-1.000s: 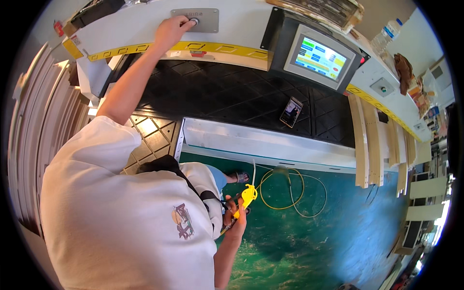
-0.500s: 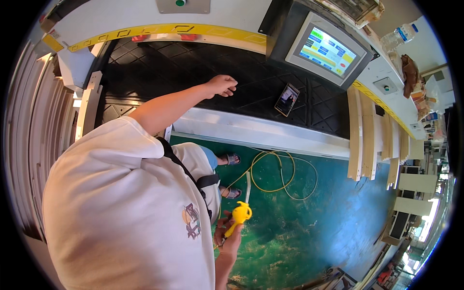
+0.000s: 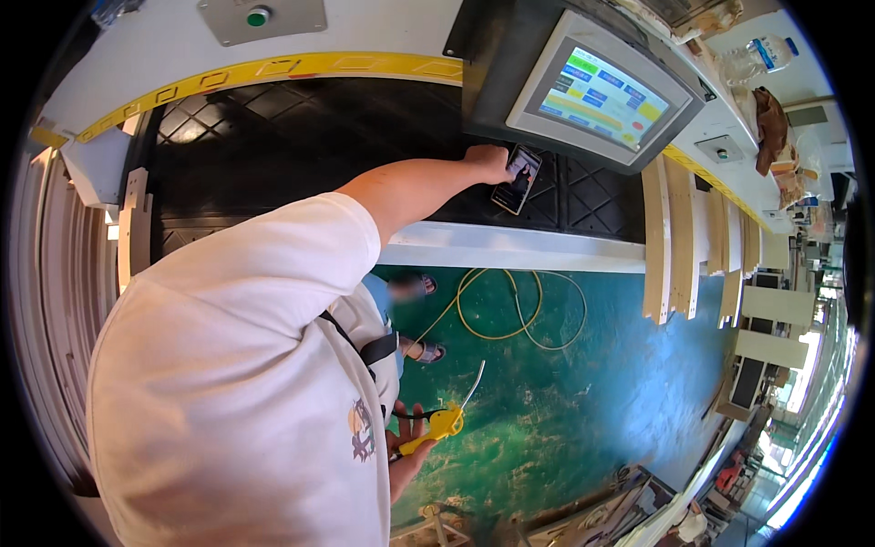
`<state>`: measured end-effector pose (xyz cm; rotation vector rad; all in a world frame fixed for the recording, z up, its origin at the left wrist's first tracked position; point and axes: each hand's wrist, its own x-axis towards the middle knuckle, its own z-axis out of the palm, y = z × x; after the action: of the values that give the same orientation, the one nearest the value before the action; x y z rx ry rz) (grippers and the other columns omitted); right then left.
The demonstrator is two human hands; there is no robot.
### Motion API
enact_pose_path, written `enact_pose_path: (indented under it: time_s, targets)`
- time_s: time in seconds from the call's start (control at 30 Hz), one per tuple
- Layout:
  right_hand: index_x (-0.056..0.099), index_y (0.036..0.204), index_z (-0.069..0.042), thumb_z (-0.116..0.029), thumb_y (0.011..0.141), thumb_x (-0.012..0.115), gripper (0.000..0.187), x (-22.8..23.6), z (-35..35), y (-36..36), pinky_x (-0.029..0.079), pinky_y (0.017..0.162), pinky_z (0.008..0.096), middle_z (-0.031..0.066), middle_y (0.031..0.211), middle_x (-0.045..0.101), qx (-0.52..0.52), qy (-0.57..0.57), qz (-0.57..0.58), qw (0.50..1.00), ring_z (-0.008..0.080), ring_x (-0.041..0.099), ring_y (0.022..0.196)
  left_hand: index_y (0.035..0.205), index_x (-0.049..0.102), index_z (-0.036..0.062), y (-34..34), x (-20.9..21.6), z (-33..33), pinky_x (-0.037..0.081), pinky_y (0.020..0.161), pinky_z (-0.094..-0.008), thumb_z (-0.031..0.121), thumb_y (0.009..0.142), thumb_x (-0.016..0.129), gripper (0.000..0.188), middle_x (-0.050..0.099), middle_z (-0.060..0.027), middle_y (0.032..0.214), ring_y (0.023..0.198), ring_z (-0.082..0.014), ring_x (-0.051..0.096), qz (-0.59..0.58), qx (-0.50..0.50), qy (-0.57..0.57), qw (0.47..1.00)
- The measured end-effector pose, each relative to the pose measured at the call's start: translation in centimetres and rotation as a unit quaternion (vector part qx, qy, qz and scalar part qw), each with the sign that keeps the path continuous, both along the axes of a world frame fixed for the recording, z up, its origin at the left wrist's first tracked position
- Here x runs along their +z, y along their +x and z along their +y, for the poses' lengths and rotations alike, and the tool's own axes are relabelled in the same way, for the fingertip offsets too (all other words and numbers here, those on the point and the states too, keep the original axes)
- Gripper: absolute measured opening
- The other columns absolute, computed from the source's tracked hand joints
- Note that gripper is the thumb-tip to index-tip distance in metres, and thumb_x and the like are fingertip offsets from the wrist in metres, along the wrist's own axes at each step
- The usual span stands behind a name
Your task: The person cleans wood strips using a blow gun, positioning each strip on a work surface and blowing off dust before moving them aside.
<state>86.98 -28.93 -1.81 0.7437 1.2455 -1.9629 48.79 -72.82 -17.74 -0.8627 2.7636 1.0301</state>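
Note:
My left hand point(image 3: 489, 163) is stretched over the black bed of the machine, its fingers bent at the near edge of a phone point(image 3: 520, 188). The phone lies tilted there with its screen lit; fingertips are partly hidden against it. Lower down, my right hand point(image 3: 410, 448) is wrapped around a yellow air blow gun point(image 3: 444, 423). A thin bent metal nozzle point(image 3: 473, 383) points away from the gun over the floor.
A control screen point(image 3: 597, 96) in a dark housing hangs just beyond the phone. Pale boards point(image 3: 658, 246) stick out beside the machine bed point(image 3: 301, 137). A yellow hose point(image 3: 469, 314) lies coiled on the green floor point(image 3: 602, 410). A plastic bottle point(image 3: 758, 56) rests on the ledge.
My left hand has reached across the black bed to the phone. The blow gun in my right hand has dropped lower and turned, and its nozzle now tilts differently. The view has shifted slightly.

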Motion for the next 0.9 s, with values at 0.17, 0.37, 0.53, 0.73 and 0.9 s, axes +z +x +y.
enact_pose_path:
  time_s: [0.17,0.37,0.53,0.73,0.9]
  targets:
    - [0.058,0.136,-0.01,-0.079,0.095,0.049,0.081,1.2,-0.4,-0.1,0.026,0.036,0.0236,0.0158,0.125,0.069,-0.043,0.08,-0.012,0.996,0.0095,0.038,0.041,0.107,0.075,0.009,-1.1,-1.7,1.2,0.057,0.086,-0.0509,0.045,0.102,0.053,0.043,0.076,-0.0156,0.11,0.102,-0.0368,0.072,0.159,0.179,-0.005,0.971]
    - [0.06,0.13,-0.01,-0.08,0.094,0.05,0.079,0.2,1.7,0.3,0.026,0.036,0.0233,0.0149,0.12,0.069,-0.014,0.083,-0.011,0.996,0.0095,0.037,0.041,0.107,0.078,0.0168,-0.1,-3.3,-0.6,0.057,0.085,-0.0456,0.041,0.098,0.06,0.032,0.077,-0.0099,0.107,0.102,-0.032,0.073,0.14,0.071,0.065,0.985]
    - [0.062,0.125,-0.01,-0.08,0.094,0.052,0.078,-0.2,3.3,0.9,0.026,0.037,0.023,0.0142,0.117,0.07,0.011,0.078,-0.002,0.997,0.0096,0.036,0.04,0.111,0.079,0.0194,-0.4,-4.1,-1.7,0.056,0.087,-0.0416,0.041,0.094,0.065,0.031,0.078,-0.0074,0.107,0.102,-0.0292,0.073,0.167,-0.042,0.13,0.976]
    - [0.064,0.119,-0.009,-0.08,0.093,0.053,0.076,-1.1,6.3,2.1,0.025,0.037,0.0226,0.0134,0.112,0.071,0.041,0.014,0.03,0.999,0.0097,0.035,0.04,0.118,0.077,0.0166,-1.0,-4.1,-2.6,0.055,0.093,-0.0402,0.041,0.091,0.072,0.037,0.076,-0.0087,0.117,0.11,-0.028,0.071,0.118,-0.042,0.092,0.988]
    - [0.064,0.104,-0.011,-0.08,0.089,0.06,0.071,3.0,0.3,1.2,0.024,0.038,0.0219,0.0085,0.093,0.068,-0.064,0.199,-0.033,0.977,0.0086,0.036,0.04,0.122,0.074,0.0113,-1.5,-2.1,-2.3,0.055,0.096,-0.0419,0.048,0.084,0.079,0.054,0.073,-0.0126,0.126,0.116,-0.0303,0.069,0.053,-0.09,0.073,0.992]
